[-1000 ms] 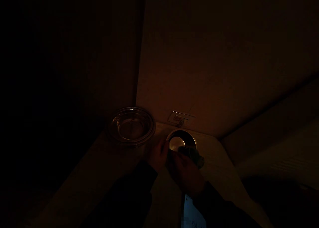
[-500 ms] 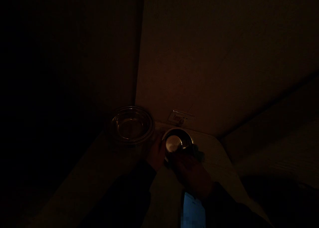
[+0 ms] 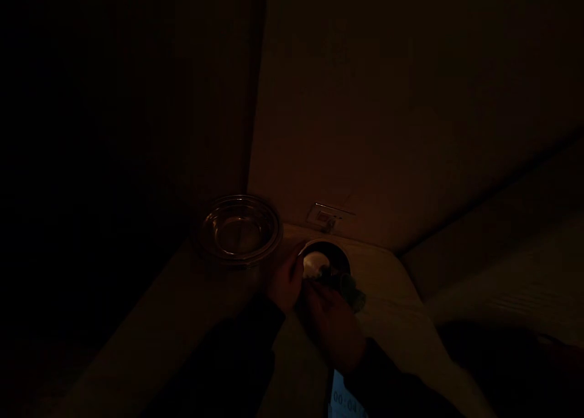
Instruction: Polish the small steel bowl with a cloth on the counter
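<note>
The scene is very dark. A round metal bowl (image 3: 340, 257) with a shiny base stands on the wooden tabletop. My left hand (image 3: 286, 281) grips the bowl's left rim, thumb and fingers around its edge. Over the bowl's near side is my right hand (image 3: 335, 320), closed on a dark green cloth (image 3: 352, 291). Part of the cloth lies inside the bowl and part hangs out over its right side. My right fingertips are in shadow and only partly visible.
To the left sits a stack of wider metal bowls (image 3: 274, 238). A socket plate (image 3: 325, 216) is on the wall behind. Beneath my right wrist, a lit phone (image 3: 344, 400) shows a timer. The wooden tabletop (image 3: 387, 284) has a rounded right corner.
My right hand has moved left and slightly nearer with the cloth. The bowl has shifted or tilted a little, and more of the cloth shows. My left hand stays on the rim.
</note>
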`<state>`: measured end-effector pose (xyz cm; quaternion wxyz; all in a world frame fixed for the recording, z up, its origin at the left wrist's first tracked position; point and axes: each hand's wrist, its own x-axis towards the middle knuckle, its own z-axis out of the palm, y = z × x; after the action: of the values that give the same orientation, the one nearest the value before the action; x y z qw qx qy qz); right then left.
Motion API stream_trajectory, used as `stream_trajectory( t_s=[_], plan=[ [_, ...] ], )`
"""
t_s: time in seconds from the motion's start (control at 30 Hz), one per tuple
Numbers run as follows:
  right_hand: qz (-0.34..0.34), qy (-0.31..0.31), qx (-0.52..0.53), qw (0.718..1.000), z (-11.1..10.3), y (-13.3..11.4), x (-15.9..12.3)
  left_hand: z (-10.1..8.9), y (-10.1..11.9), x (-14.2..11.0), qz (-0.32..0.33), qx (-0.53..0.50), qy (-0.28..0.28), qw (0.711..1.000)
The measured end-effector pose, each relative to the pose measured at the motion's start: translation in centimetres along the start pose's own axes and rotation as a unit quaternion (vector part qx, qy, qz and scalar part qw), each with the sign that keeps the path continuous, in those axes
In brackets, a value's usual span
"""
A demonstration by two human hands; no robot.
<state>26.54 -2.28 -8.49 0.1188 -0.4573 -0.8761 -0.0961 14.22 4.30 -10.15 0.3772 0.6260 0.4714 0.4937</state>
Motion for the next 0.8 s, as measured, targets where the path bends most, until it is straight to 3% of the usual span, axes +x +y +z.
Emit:
stream_trajectory(
  t_s=[0.27, 0.5, 0.6, 0.8],
  plan=[
    [-0.086, -0.058, 0.002, 0.995, -2.8, 3.0, -2.8, 0.2, -0.2, -0.2, 0.003, 0.006, -0.011, 1.000],
    [-0.028, -0.033, -0.007, 0.999, -1.5, 1.0, -0.5, 0.1, 0.7, -0.1, -0.022, 0.020, 0.015, 0.999],
    [0.000, -0.050, 0.005, 0.999, -1.0, 0.1, 0.4, -0.3, 1.0, -0.2, -0.031, 0.041, 0.029, 0.998],
    [-0.013, -0.112, -0.002, 0.994, -3.1, 1.2, -0.7, 0.2, 0.2, -0.4, -0.001, 0.025, -0.003, 1.000]
  ],
)
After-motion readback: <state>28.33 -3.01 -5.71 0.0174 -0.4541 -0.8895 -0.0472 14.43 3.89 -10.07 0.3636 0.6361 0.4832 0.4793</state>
